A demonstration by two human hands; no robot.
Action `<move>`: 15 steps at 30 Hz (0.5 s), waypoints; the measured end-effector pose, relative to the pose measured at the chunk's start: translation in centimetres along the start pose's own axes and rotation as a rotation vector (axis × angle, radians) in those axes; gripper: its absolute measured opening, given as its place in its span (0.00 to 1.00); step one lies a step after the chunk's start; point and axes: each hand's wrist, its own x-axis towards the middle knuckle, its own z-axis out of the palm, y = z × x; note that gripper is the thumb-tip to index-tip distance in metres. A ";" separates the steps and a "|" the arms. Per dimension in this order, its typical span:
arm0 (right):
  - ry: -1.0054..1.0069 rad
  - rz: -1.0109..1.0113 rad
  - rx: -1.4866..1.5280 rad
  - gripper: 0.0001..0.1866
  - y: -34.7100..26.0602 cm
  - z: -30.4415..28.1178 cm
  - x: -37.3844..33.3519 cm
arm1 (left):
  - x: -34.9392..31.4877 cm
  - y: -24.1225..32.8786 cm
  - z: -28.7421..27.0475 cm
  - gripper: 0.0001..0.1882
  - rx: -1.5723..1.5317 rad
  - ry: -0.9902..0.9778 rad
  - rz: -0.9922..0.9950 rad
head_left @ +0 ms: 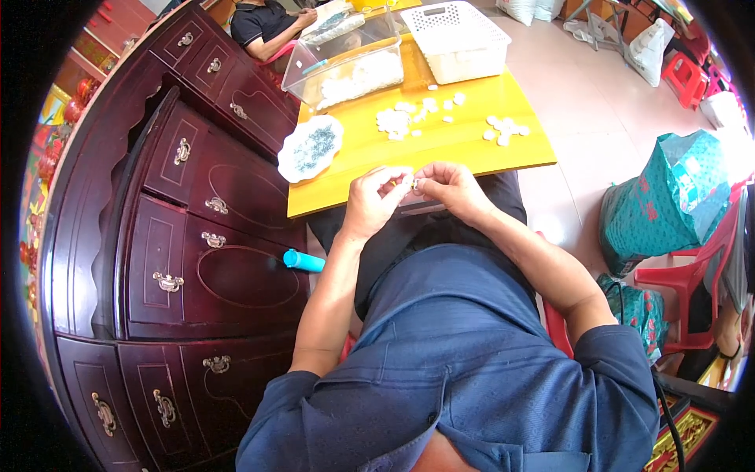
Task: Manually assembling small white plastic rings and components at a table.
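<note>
Just over the near edge of the yellow table [354, 179], my left hand [376, 198] and my right hand [456, 189] meet with fingertips pinched together. Between them is a small pale piece, mostly covered by the fingers, too small to name. A white scalloped dish [286, 161] with small dark grey-green bits lies left of my hands. Beyond my hands, a loose pile of small white pieces [392, 121] is spread on the tabletop. Several more white round pieces [505, 130] form a separate group near the right edge.
A clear plastic bin [346, 67] holding white pieces and a white perforated basket [472, 67] stand farther back. Dark wooden cabinets [236, 189] line the left, beside a turquoise bottle [303, 260]. At right are a teal bag [653, 204] and red chair [684, 283]. A person [271, 31] sits beyond.
</note>
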 end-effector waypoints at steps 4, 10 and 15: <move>-0.008 0.011 0.032 0.07 0.1 -0.1 0.0 | -0.1 -0.5 0.2 0.11 -0.113 -0.003 -0.077; -0.012 0.024 0.068 0.07 -0.3 -0.2 0.0 | 0.0 -0.3 0.2 0.12 -0.174 -0.002 -0.160; -0.004 0.017 0.065 0.07 -0.2 -0.1 0.1 | 0.0 -0.5 0.4 0.09 -0.151 0.037 -0.099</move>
